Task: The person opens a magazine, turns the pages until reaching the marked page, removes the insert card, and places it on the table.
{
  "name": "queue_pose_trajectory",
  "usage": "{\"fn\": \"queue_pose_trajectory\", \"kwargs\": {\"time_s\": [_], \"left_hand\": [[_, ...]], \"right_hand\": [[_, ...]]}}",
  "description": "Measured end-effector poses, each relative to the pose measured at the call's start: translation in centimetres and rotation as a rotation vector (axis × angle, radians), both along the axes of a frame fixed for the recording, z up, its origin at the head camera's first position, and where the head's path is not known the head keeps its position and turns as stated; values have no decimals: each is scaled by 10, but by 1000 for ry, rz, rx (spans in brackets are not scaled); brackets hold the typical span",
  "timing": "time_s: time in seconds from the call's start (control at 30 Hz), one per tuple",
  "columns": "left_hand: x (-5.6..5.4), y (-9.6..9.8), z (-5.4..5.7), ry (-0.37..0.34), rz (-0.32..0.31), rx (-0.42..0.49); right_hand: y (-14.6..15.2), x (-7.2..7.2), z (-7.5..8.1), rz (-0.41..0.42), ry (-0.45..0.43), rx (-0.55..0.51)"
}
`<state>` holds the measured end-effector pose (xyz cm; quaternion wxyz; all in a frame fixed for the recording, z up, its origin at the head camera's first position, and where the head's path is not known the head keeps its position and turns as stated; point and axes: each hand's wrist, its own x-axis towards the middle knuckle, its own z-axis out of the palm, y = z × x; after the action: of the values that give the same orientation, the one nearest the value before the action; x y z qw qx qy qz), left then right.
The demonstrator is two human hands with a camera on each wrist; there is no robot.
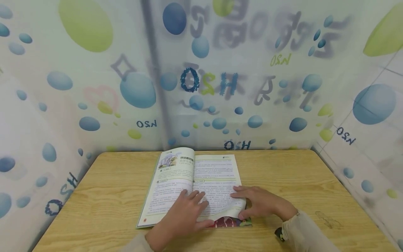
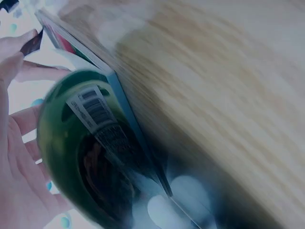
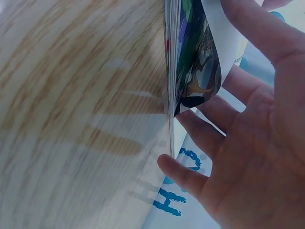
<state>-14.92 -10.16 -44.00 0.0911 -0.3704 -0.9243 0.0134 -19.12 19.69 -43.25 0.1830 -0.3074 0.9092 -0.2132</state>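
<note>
An open magazine (image 1: 215, 169) lies on the wooden table, with printed text on both pages and a small picture at the upper left. My left hand (image 1: 187, 213) rests on its lower middle, fingers spread across the pages. At the lower right corner, my right hand (image 1: 262, 203) pinches a page between thumb and fingers. That corner bends upward, and a colourful picture page (image 1: 226, 222) shows beneath. In the left wrist view, the magazine's green cover (image 2: 62, 129) with a barcode faces the camera. The lifted page (image 3: 231, 33) appears beside my right hand in the right wrist view.
The wooden table (image 1: 104, 196) extends on both sides of the magazine. Behind it hangs a pale curtain (image 1: 267, 91) with blue and green bubble prints and lettering. A small dark object (image 1: 279, 234) is at the right sleeve cuff.
</note>
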Motion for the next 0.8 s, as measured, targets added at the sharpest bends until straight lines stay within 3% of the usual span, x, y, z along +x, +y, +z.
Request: {"fn": "queue_pose_trajectory", "kwargs": {"time_s": [0.23,0.43,0.8], "left_hand": [[3,6,1,34,-66,-22],[3,6,2,80,-73,-31],[2,4,0,70,-109,38]], "right_hand": [[0,0,2,14,20,-5],[2,-3,-1,12,12,-13],[7,-3,0,14,21,-42]]}}
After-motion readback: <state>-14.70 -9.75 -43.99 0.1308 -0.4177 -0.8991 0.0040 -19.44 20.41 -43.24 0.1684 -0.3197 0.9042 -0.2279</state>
